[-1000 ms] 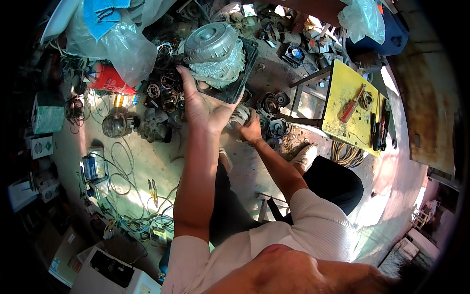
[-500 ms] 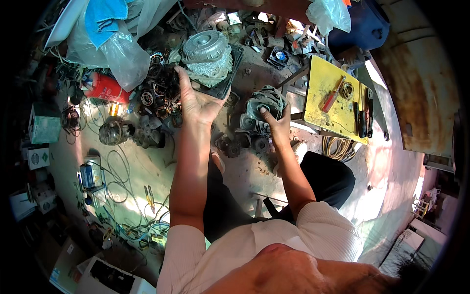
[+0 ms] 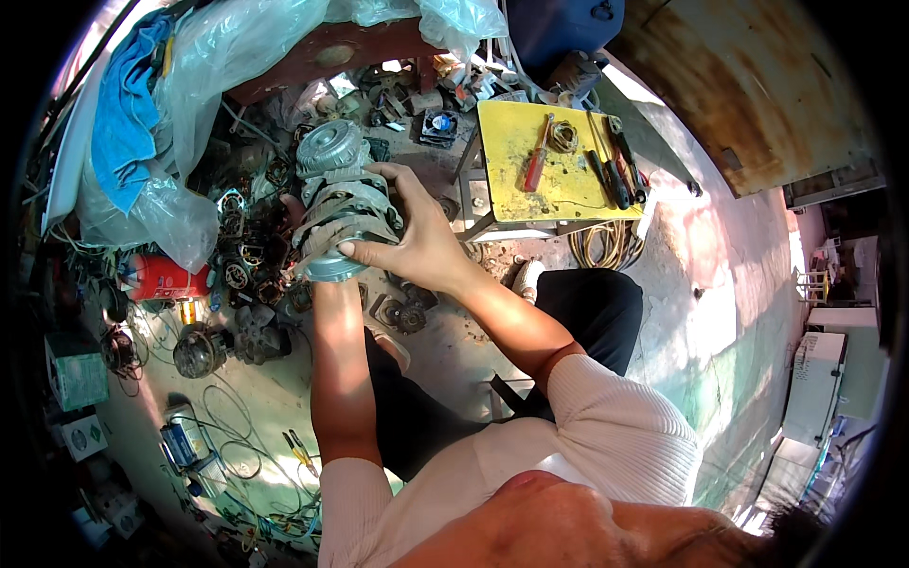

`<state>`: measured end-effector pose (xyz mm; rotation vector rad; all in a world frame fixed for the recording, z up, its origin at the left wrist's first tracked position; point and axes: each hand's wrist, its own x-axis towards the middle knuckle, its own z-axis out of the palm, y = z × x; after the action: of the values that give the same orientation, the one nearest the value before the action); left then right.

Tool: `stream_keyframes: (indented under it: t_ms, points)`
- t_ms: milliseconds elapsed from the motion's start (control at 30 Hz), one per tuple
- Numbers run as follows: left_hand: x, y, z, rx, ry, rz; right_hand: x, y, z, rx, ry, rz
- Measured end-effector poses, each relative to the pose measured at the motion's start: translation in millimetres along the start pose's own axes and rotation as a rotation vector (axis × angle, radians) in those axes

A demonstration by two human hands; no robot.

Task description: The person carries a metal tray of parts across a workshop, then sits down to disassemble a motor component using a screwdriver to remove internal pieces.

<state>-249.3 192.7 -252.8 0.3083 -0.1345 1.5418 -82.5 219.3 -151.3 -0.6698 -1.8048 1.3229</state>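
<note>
My right hand (image 3: 418, 235) is closed around a round, finned metal motor housing (image 3: 348, 229), thumb on its near rim and fingers over its far side. Just beyond it is a second silvery, round-topped motor housing (image 3: 329, 147). My left hand (image 3: 291, 209) is mostly hidden behind the nearer part, with only a bit of it showing at the left side; it supports the farther housing from below. Both parts are held above the floor, one in front of the other. Whether they touch, I cannot tell.
A yellow-topped stool (image 3: 511, 161) at the right bears a red screwdriver (image 3: 537, 163), a coil of wire (image 3: 562, 137) and black-handled tools (image 3: 615, 175). Motor scraps lie on the left, near a red container (image 3: 166, 277). Yellow-handled pliers (image 3: 301, 452) and tangled cables lie on the floor.
My right hand has moved left with its motor housing, bringing it over my left hand and in front of the other housing. The view has swung to the right.
</note>
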Motion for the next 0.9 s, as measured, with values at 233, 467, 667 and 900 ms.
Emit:
stream_keyframes:
  t_ms: [233, 467, 667, 900]
  points:
    - [2, -22, -9, -0.007, -0.131, 0.075, 16, -15, -7, -0.413, -0.122, -0.002]
    - [1, -15, -23, 0.568, 0.387, 0.181, 8, -5, 7, -0.619, 0.079, -0.236]
    - [6, -32, 39, 0.443, 0.611, 0.162, 2, 0, 16, -0.602, 0.114, -0.282]
    - [-5, 0, 9, -0.085, 0.341, 0.119, -3, 6, 21, -0.321, 0.152, -0.267]
